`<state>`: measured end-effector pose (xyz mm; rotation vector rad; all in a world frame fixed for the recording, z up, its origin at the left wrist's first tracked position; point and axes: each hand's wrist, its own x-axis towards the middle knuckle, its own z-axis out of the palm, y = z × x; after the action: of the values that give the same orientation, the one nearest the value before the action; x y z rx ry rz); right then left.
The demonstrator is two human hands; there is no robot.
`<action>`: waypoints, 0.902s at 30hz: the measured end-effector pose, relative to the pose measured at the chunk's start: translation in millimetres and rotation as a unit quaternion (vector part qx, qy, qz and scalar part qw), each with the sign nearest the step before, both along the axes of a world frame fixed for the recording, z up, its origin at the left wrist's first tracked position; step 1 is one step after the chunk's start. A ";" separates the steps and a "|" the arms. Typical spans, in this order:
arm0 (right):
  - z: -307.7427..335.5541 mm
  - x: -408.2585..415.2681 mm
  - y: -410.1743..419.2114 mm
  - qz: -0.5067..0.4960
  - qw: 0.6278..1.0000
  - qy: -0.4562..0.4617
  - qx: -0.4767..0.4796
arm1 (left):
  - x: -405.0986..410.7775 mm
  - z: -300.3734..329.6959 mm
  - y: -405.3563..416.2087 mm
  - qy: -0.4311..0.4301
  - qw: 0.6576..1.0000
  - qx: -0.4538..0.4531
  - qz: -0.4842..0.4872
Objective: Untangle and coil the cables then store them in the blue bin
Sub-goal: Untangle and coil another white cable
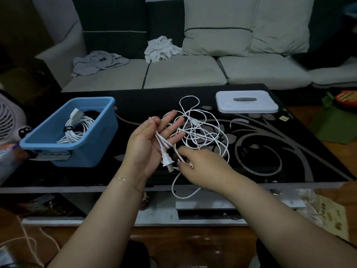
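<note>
A thin white cable [201,130] lies in a loose tangle of loops on the glossy black patterned worktop [270,151], one loop hanging over the near edge. The left hand [148,144], palm up with fingers [170,116] spread, cradles its white two-pin plug [166,161]. The right hand [202,167] pinches a strand beside the plug. The blue plastic bin [92,144], left, holds a coiled white cable [76,130].

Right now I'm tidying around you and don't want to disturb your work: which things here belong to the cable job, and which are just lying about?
Part of the job:
- tangled white cable, plug end in the left hand, right hand pinching a strand
- blue bin
- coiled white cable in it

Just lying about:
- white lid
- clothes on the sofa
- fan
</note>
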<state>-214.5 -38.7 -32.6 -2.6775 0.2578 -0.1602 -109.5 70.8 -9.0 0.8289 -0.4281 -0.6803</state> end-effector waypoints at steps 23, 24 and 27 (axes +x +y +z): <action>2.3 -5.6 -22.9 0.056 0.992 0.030 0.109 | 2.8 -21.5 -8.6 -0.623 0.590 0.510 0.065; 4.1 -6.2 -24.9 0.046 0.989 0.008 0.144 | 2.0 -19.6 -6.7 -0.613 0.604 0.507 0.053; 15.5 -9.3 -33.7 0.027 0.954 -0.059 0.293 | 4.0 -17.6 -2.6 -0.541 0.702 0.462 -0.020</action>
<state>-223.7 -72.4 -17.0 -2.0730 0.1619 -0.1905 -105.5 68.2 -26.5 2.2184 -1.2127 -0.3296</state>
